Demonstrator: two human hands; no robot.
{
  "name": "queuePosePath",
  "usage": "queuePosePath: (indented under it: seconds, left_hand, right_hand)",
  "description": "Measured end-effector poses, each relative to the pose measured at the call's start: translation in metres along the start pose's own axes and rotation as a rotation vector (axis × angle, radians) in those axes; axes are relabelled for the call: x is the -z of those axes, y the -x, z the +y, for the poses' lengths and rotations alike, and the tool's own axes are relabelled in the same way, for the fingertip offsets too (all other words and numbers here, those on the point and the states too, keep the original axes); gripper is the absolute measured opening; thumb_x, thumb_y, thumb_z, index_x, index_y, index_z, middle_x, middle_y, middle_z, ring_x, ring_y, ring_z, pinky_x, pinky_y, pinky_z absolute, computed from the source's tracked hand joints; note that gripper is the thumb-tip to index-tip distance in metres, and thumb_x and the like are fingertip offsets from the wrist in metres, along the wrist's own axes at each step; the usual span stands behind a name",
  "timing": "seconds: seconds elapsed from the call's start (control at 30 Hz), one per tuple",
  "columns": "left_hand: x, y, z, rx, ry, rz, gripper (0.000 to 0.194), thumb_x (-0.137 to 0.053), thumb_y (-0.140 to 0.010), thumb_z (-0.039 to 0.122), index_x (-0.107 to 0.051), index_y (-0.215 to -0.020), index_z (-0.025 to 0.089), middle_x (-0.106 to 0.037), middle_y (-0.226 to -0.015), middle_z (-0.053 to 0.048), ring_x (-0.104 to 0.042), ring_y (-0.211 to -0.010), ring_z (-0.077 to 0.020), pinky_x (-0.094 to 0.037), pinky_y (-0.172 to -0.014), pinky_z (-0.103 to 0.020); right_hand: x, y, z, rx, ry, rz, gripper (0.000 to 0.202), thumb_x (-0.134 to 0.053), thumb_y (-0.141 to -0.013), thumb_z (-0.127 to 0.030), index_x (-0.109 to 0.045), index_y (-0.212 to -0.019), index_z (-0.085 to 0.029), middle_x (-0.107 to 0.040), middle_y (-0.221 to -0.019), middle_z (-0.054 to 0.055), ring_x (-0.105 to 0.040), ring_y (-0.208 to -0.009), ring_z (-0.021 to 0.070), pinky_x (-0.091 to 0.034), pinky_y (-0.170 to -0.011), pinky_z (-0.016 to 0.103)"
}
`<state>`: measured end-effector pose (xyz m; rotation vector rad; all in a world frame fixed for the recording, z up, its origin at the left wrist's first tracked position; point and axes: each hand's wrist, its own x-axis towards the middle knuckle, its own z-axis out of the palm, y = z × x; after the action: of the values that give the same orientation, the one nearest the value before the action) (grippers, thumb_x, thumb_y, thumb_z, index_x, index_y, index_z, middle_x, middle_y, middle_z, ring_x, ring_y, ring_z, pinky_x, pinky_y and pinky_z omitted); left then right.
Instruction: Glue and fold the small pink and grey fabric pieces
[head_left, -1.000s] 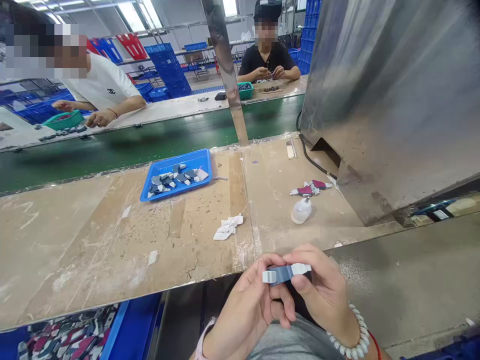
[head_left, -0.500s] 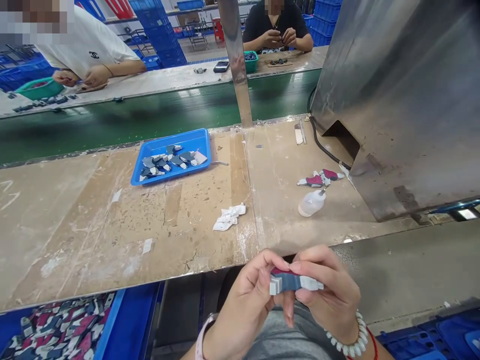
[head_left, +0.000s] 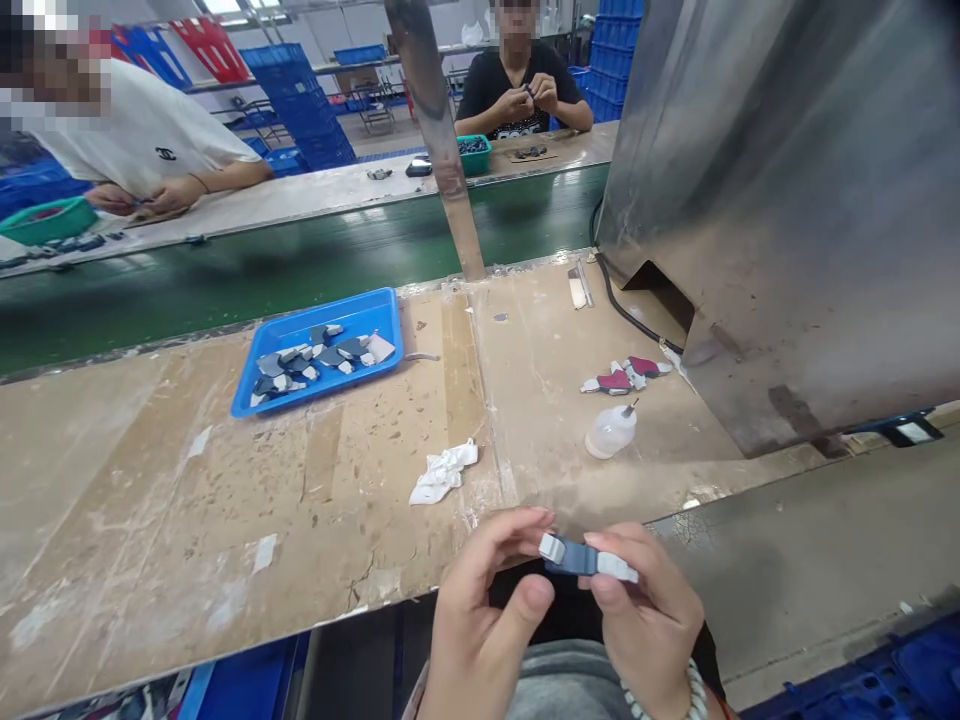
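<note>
One blue tray (head_left: 386,310), one crumpled white rag (head_left: 442,472) and one small squeeze bottle (head_left: 609,432) sit on the workbench (head_left: 150,500); two co-workers sit beyond the conveyor.

Ahead of us bare worktop (head_left: 135,500), flanked by crumpled tissue (head_left: 442,472), squeeze bottle (head_left: 610,431) and metal housing (head_left: 787,200)

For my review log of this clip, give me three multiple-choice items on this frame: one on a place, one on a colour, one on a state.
1. Where is the squeeze bottle?
A. in the tray
B. on the bench by the red pieces
C. on the green belt

2. What colour is the tray?
A. blue
B. yellow
C. white

3. How is the blue-and-white part held?
A. lying on the bench
B. left hand alone
C. between both hands

Answers:
1. B, it lies just below the red pieces.
2. A, its rim is blue.
3. C, left hand and right hand pinch its ends.
</note>
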<state>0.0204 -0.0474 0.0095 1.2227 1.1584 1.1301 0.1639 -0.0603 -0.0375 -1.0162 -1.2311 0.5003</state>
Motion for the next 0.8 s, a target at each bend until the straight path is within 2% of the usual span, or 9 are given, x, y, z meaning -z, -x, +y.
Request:
queuePosePath:
  seconds: [0.17, 0.27, 0.37, 0.57, 0.67, 0.8]
  left_hand:
    - [-0.008, 0.001, 0.004, -0.094, -0.122, 0.198, 0.015, -0.082, -0.082, 0.034, -0.081, -0.097, 0.029, -0.078, -0.095, -0.003, -0.072, -0.087, -0.0196, -0.057, -0.076, -0.025]
    - [-0.010, 0.001, 0.006, -0.188, -0.154, 0.247, 0.016, -0.083, -0.081, 0.028, -0.082, -0.096, 0.031, -0.079, -0.092, -0.002, -0.072, -0.085, -0.0195, -0.058, -0.077, -0.027]
    - [-0.011, 0.003, 0.008, -0.287, -0.192, 0.284, 0.019, -0.084, -0.079, 0.023, -0.082, -0.096, 0.032, -0.079, -0.091, -0.002, -0.073, -0.084, -0.0205, -0.060, -0.078, -0.029]
    - [-0.015, 0.007, 0.011, -0.433, -0.216, 0.254, 0.031, -0.081, -0.081, 0.014, -0.080, -0.105, 0.032, -0.077, -0.085, -0.001, -0.070, -0.074, -0.0190, -0.057, -0.067, -0.028]
    - [-0.016, 0.007, 0.007, -0.426, -0.238, 0.247, 0.039, -0.078, -0.081, 0.006, -0.078, -0.109, 0.033, -0.077, -0.087, 0.000, -0.070, -0.076, -0.0178, -0.057, -0.068, -0.027]
    - [-0.015, 0.007, 0.000, -0.420, -0.302, 0.237, 0.045, -0.074, -0.081, 0.002, -0.076, -0.111, 0.035, -0.076, -0.090, 0.003, -0.070, -0.079, -0.0157, -0.057, -0.072, -0.025]
  right_hand:
    - [0.000, -0.004, 0.003, 0.050, 0.043, -0.093, 0.019, -0.059, -0.101, -0.035, -0.068, -0.112, -0.022, -0.068, -0.090, 0.004, -0.068, -0.078, 0.0153, -0.060, -0.066, 0.025]
    - [0.005, -0.016, -0.001, 0.140, 0.154, -0.200, 0.027, -0.056, -0.102, -0.039, -0.068, -0.117, -0.020, -0.071, -0.101, 0.009, -0.072, -0.092, 0.0183, -0.063, -0.078, 0.027]
    - [0.007, -0.025, -0.008, 0.207, 0.210, -0.236, 0.025, -0.057, -0.102, -0.034, -0.066, -0.119, -0.018, -0.073, -0.102, 0.010, -0.074, -0.094, 0.0167, -0.064, -0.081, 0.023]
    - [0.007, -0.024, -0.020, 0.241, 0.237, -0.202, 0.020, -0.055, -0.102, -0.021, -0.063, -0.121, -0.021, -0.074, -0.090, 0.006, -0.076, -0.085, 0.0164, -0.066, -0.075, 0.023]
    - [0.007, -0.022, -0.018, 0.240, 0.255, -0.211, 0.022, -0.056, -0.100, -0.018, -0.063, -0.121, -0.021, -0.074, -0.090, 0.007, -0.077, -0.086, 0.0170, -0.065, -0.077, 0.023]
    - [0.005, -0.019, -0.016, 0.206, 0.245, -0.178, 0.018, -0.058, -0.101, -0.022, -0.064, -0.117, -0.019, -0.074, -0.093, 0.007, -0.076, -0.086, 0.0156, -0.064, -0.080, 0.021]
